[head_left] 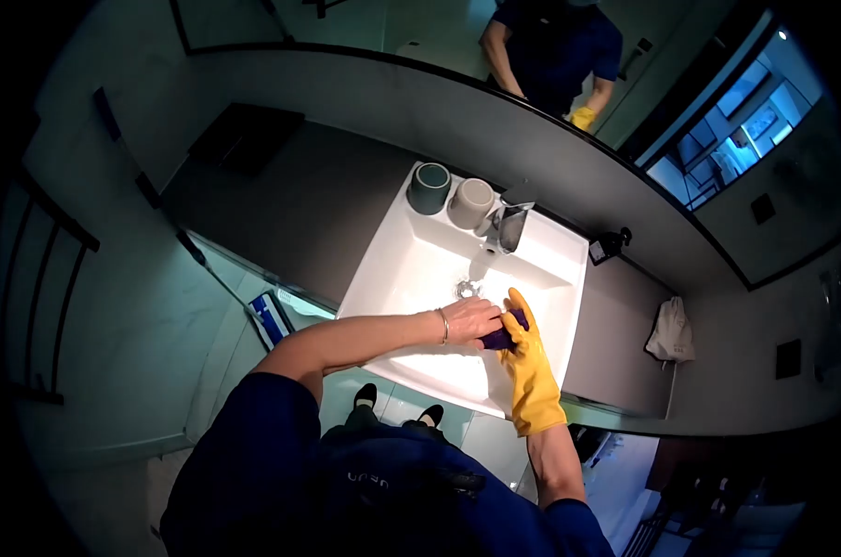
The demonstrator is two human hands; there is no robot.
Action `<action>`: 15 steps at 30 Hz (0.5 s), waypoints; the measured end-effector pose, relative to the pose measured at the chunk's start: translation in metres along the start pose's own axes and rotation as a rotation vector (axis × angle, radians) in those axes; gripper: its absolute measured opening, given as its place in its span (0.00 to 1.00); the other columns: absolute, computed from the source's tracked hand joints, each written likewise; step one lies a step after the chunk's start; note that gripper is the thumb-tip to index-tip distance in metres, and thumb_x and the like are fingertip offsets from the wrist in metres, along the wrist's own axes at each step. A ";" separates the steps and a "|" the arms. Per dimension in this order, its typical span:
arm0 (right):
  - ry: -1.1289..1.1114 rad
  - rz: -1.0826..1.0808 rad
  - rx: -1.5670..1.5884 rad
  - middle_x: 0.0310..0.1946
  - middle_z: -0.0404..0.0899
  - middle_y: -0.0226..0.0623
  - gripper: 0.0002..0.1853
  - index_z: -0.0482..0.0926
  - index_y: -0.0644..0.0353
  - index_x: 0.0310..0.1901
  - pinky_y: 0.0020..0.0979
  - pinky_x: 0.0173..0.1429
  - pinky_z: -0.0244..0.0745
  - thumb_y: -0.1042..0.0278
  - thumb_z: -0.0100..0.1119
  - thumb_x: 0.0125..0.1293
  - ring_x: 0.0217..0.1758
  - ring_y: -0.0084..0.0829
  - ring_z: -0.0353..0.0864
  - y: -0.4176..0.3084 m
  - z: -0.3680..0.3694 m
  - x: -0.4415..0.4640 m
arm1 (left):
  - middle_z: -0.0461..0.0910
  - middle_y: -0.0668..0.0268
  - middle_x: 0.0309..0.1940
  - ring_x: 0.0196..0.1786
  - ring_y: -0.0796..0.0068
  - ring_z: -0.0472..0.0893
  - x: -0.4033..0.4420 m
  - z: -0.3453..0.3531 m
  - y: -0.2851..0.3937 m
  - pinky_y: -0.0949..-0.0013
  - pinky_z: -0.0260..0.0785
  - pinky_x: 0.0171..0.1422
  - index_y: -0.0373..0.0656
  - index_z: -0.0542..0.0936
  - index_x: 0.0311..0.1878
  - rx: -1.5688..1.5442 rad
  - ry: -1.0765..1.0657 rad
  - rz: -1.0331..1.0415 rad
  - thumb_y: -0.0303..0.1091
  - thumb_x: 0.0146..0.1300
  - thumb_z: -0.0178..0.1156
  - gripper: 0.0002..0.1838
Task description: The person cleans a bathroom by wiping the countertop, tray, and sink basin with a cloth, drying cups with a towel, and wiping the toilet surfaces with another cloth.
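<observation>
Over the white sink (383, 288), my bare left hand (474, 321) has its fingers curled against a dark purple cloth (502, 337). A bracelet circles that wrist. My right hand (529, 357) wears a yellow rubber glove and grips the same cloth from the other side, its gloved fingers pointing up toward the tap. Part of the cloth is hidden by both hands. Behind them, the metal tap (510, 227) stands at the sink's back edge, beside a dark green cup (430, 188) and a beige cup (471, 204). The metal drain (468, 290) shows beyond my left fingers.
A dark counter (299, 209) runs along both sides of the sink. On its right are a black bottle (610, 245) and a white cloth bag (671, 331). A flat black object (246, 137) lies at left. A mop (270, 318) leans nearby; a mirror (420, 28) spans the wall.
</observation>
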State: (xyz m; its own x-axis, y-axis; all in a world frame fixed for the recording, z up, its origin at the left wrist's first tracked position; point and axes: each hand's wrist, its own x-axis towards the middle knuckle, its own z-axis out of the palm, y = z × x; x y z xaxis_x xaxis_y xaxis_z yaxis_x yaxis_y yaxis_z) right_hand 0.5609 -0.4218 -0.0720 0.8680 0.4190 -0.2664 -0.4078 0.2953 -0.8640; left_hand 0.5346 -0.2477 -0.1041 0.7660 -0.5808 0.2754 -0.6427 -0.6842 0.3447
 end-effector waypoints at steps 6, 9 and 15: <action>-0.091 0.079 -0.036 0.49 0.76 0.37 0.19 0.75 0.64 0.52 0.28 0.55 0.75 0.76 0.65 0.58 0.49 0.30 0.77 -0.019 0.007 -0.008 | 0.71 0.60 0.58 0.60 0.61 0.71 -0.006 -0.011 0.011 0.60 0.59 0.66 0.52 0.65 0.65 -0.140 0.070 -0.237 0.38 0.38 0.77 0.47; -0.103 -0.207 -0.456 0.51 0.75 0.38 0.20 0.79 0.61 0.46 0.29 0.54 0.73 0.79 0.71 0.49 0.51 0.32 0.76 -0.027 0.006 -0.023 | 0.68 0.59 0.62 0.65 0.63 0.67 -0.014 -0.009 0.018 0.50 0.57 0.70 0.49 0.57 0.71 -1.729 0.568 -1.043 0.52 0.52 0.70 0.47; -0.268 -0.485 -0.762 0.53 0.74 0.41 0.17 0.78 0.61 0.49 0.30 0.56 0.73 0.72 0.67 0.57 0.52 0.34 0.76 -0.035 0.029 -0.039 | 0.78 0.61 0.47 0.50 0.69 0.78 0.006 0.009 0.024 0.64 0.71 0.58 0.43 0.74 0.55 -2.132 0.762 -0.955 0.45 0.58 0.67 0.26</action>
State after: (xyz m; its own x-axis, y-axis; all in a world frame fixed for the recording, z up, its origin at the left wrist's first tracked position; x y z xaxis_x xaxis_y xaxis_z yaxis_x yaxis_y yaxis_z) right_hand 0.5331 -0.4235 -0.0186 0.7617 0.6089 0.2214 0.3587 -0.1118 -0.9267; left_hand 0.5232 -0.2716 -0.1027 0.8900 -0.0082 -0.4558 0.2193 0.8843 0.4122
